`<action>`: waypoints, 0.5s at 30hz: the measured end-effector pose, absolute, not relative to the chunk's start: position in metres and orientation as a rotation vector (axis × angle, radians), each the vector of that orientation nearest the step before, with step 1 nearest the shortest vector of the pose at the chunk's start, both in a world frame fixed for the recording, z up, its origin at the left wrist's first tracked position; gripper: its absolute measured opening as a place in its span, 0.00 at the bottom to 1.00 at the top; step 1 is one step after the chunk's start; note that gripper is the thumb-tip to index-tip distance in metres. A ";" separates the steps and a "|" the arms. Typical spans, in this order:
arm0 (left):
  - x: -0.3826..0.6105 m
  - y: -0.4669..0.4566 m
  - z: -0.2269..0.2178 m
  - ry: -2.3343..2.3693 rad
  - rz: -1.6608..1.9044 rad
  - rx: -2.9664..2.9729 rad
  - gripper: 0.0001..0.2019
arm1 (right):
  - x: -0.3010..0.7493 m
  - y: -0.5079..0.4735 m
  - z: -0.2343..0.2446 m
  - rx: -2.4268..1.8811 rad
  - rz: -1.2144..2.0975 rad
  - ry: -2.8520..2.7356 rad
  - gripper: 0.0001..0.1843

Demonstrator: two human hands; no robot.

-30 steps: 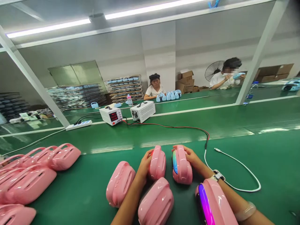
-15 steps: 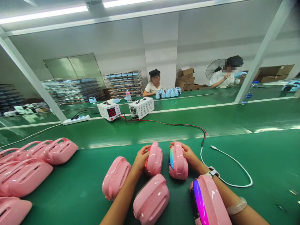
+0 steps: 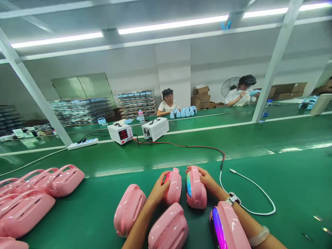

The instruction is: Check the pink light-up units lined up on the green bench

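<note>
Gripping two upright pink speakers, left hand point(image 3: 158, 189) on one point(image 3: 173, 185), right hand point(image 3: 207, 180) on the lit one point(image 3: 195, 188).

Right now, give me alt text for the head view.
Left hand and right hand each grip an upright pink speaker on a green table; the right one glows. More pink speakers lie left.

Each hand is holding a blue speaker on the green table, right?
Not quite. The head view shows the left hand and right hand each holding a pink speaker, not blue, on the green table.
</note>
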State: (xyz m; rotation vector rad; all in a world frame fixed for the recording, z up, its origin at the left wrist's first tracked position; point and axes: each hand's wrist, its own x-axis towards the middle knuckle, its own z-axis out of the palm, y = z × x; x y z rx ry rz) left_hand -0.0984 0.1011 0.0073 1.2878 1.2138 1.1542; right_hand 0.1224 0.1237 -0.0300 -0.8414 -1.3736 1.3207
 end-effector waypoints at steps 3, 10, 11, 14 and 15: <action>-0.097 0.101 0.010 1.238 1.238 1.255 0.26 | 0.129 0.125 -0.026 -0.792 1.258 -1.353 0.29; -0.108 0.078 0.059 1.054 1.630 1.123 0.26 | 0.124 0.078 0.098 -0.583 0.916 -1.526 0.18; -0.110 0.071 0.065 1.026 1.664 1.109 0.25 | 0.113 0.069 0.118 -0.588 0.934 -1.630 0.19; -0.115 0.045 0.080 1.006 1.749 1.098 0.21 | 0.074 0.048 0.153 -0.647 1.100 -1.785 0.29; -0.116 0.036 0.083 1.000 1.804 1.117 0.20 | 0.062 0.043 0.158 -0.644 1.162 -1.780 0.31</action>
